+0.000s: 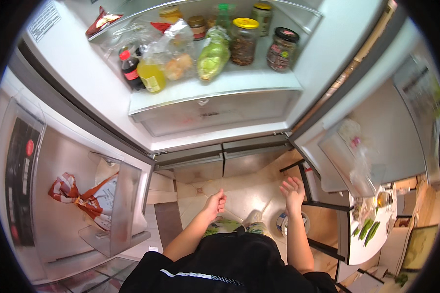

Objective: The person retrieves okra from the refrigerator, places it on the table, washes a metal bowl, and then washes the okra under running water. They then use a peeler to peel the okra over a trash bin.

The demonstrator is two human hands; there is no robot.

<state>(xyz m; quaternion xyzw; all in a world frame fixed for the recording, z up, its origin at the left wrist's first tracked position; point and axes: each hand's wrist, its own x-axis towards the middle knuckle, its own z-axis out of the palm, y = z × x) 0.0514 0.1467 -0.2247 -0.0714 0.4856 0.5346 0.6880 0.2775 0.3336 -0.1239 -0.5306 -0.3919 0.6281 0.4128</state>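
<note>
My left hand [216,204] hangs in the air before the open refrigerator, fingers curled in with nothing visible in them. Off to the right, my right hand [293,188] is raised near the right door, its fingers apart and holding nothing. On the glass shelf [242,81] ahead stand a red-capped cola bottle [130,69], a bottle of yellow liquid [150,77] and a clear plastic bag of food [178,66]. Beside these are a wrapped pale green vegetable [212,56], a yellow-lidded glass jar [244,45] and a dark-lidded jar [282,51]. Beneath lies a translucent drawer [220,115].
The left door [66,146] stands wide, its bin [126,205] holding a tied red-and-white bag [95,201]. Plastic bags [361,164] fill the right door's bin [343,161]. A white table [366,249] with green peppers [372,232] and a round container [281,223] are at right.
</note>
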